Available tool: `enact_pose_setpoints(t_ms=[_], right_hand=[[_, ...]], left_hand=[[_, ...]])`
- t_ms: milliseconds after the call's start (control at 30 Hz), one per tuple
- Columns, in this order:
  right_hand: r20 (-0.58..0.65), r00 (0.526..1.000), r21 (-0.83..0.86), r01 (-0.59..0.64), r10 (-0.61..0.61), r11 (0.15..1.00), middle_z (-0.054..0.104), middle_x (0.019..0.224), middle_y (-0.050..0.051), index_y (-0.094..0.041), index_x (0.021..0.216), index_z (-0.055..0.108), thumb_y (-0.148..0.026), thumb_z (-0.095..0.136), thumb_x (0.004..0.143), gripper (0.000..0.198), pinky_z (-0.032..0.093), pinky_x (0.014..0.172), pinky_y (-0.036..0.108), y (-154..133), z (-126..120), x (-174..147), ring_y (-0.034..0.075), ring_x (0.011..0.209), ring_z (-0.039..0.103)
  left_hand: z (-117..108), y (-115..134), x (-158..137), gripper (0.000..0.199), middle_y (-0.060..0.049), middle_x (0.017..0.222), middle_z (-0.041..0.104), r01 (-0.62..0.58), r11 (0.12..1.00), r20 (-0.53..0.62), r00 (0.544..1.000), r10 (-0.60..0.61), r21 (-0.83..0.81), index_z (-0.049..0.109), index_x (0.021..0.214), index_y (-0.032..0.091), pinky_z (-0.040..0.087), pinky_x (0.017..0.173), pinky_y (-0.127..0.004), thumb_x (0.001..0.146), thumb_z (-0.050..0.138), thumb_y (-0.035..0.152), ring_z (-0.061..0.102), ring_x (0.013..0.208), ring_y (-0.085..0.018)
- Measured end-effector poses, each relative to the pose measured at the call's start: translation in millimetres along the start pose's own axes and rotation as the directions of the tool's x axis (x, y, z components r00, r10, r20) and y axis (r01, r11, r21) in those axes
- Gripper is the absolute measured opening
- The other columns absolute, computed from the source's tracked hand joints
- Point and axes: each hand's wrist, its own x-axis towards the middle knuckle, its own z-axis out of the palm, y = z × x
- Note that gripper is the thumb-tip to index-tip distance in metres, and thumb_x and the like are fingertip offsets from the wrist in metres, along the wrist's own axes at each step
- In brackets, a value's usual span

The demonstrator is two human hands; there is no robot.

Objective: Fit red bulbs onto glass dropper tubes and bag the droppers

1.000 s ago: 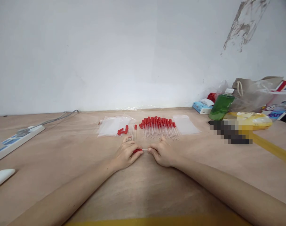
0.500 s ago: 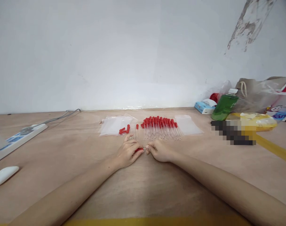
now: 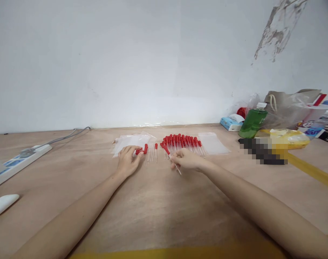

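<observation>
My right hand (image 3: 184, 159) pinches a glass dropper (image 3: 177, 169) by its tube, its red bulb slanting up to the left and its tip down to the right. That dropper lies at the left end of a row of red-bulbed droppers (image 3: 182, 140). On the left, my left hand (image 3: 128, 160) has its thumb and fingers closed about a loose red rubber bulb (image 3: 138, 151). Another red bulb (image 3: 145, 148) lies just right of it. Several bare glass tubes (image 3: 151, 154) and a capped dropper (image 3: 156, 146) lie between my hands.
Clear plastic bags lie in a left stack (image 3: 131, 139) and a right stack (image 3: 213, 142). At the right stand a green bottle (image 3: 253, 122), a tissue pack (image 3: 231, 123) and a yellow packet (image 3: 289, 138). A power strip (image 3: 21, 162) lies at the left.
My hands have moved apart from the dropper they both held. My right hand has carried it to the row; my left hand has gone left to the loose bulbs.
</observation>
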Motion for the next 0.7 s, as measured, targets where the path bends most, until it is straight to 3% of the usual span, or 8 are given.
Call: enact_pose_setpoints(t_ms=[133, 300, 500, 700], right_hand=[[-0.185, 0.981, -0.112, -0.083, 0.061, 0.99, 0.067, 0.072, 0.005, -0.015, 0.062, 0.06, -0.03, 0.045, 0.078, 0.027, 0.04, 0.057, 0.022, -7, -2, 33, 0.014, 0.067, 0.06], [-0.362, 0.928, -0.278, -0.196, 0.086, 0.941, 0.066, 0.077, 0.008, -0.017, 0.07, 0.063, -0.033, 0.048, 0.075, 0.023, 0.034, 0.077, 0.037, -23, 22, 72, 0.023, 0.08, 0.059], [-0.402, 0.914, -0.414, -0.24, 0.06, 0.878, 0.066, 0.08, 0.011, -0.014, 0.075, 0.062, -0.034, 0.047, 0.075, 0.026, 0.026, 0.082, 0.044, -18, 39, 86, 0.024, 0.075, 0.059], [-0.371, 0.928, -0.501, -0.175, -0.027, 0.848, 0.066, 0.079, 0.01, -0.015, 0.077, 0.062, -0.038, 0.039, 0.081, 0.033, 0.023, 0.081, 0.041, -21, 45, 77, 0.022, 0.078, 0.059]], left_hand=[[7, -11, 2, 0.015, -0.004, 0.091, 0.061, 0.042, 0.999, 0.025, 0.999, -0.042, 0.017, 0.061, 0.086, 0.021, 0.039, 0.081, -0.036, 0.079, 0.048, 0.027, 0.052, 0.091, -0.022], [9, -11, 1, 0.019, -0.005, 0.095, 0.061, 0.025, 0.999, 0.1, 0.995, -0.027, 0.019, 0.061, 0.091, 0.021, 0.04, 0.083, -0.038, 0.08, 0.046, 0.023, 0.052, 0.093, -0.023], [14, -18, 3, 0.022, -0.007, 0.095, 0.06, 0.025, 0.998, 0.112, 0.993, -0.031, 0.058, 0.062, 0.095, 0.02, 0.042, 0.082, -0.04, 0.078, 0.049, 0.023, 0.051, 0.091, -0.024], [21, -19, 7, 0.018, -0.007, 0.088, 0.057, 0.01, 1.0, 0.102, 0.995, -0.012, 0.016, 0.064, 0.086, 0.019, 0.044, 0.08, -0.037, 0.077, 0.048, 0.02, 0.054, 0.086, -0.021]])
